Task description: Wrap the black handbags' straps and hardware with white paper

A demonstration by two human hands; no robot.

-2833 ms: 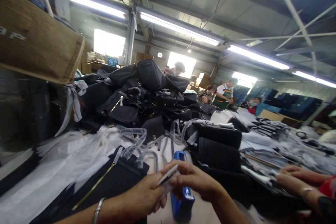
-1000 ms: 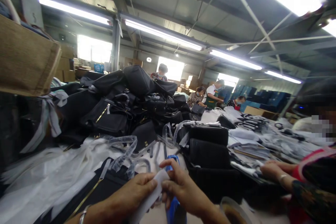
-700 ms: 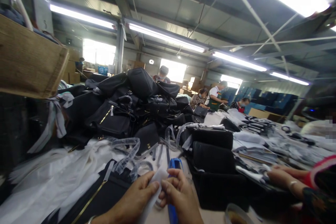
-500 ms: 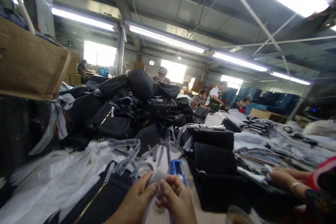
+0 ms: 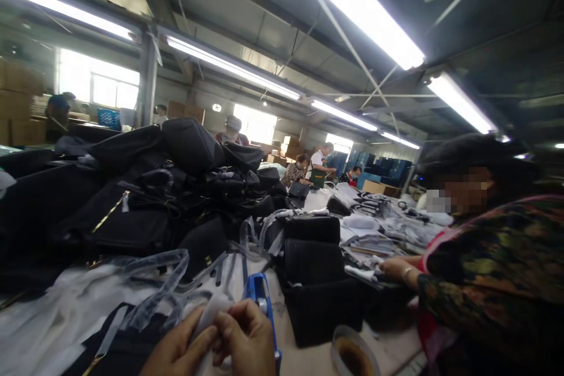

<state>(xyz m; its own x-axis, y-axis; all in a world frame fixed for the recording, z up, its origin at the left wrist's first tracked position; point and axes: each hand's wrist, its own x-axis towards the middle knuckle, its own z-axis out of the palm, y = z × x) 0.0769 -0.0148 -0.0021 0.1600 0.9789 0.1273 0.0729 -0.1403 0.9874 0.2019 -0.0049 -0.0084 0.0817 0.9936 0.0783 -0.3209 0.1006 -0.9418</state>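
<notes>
Both my hands pinch a narrow white wrapped strip (image 5: 219, 305), thin and slightly see-through, at the bottom middle. My left hand (image 5: 178, 343) closes around it from the left. The fingers of my right hand (image 5: 249, 335) are bent against its right side. Just behind my right hand lies a blue tape dispenser (image 5: 269, 308) on the table. To the left, a black bag (image 5: 127, 338) with a gold zipper lies partly under white tissue sheets (image 5: 57, 311). Clear-wrapped straps (image 5: 170, 261) curl beside it.
A big heap of black bags (image 5: 189, 144) rises at the back left. Stacked black bags (image 5: 315, 258) stand right of the dispenser, near a bowl of brown stuff (image 5: 352, 352). A co-worker in a floral sleeve (image 5: 484, 264) works close on the right. Others are farther back.
The view has swung to the right, so everything sits farther left and the co-worker's upper body has come into view. My hands still hold the white strip.
</notes>
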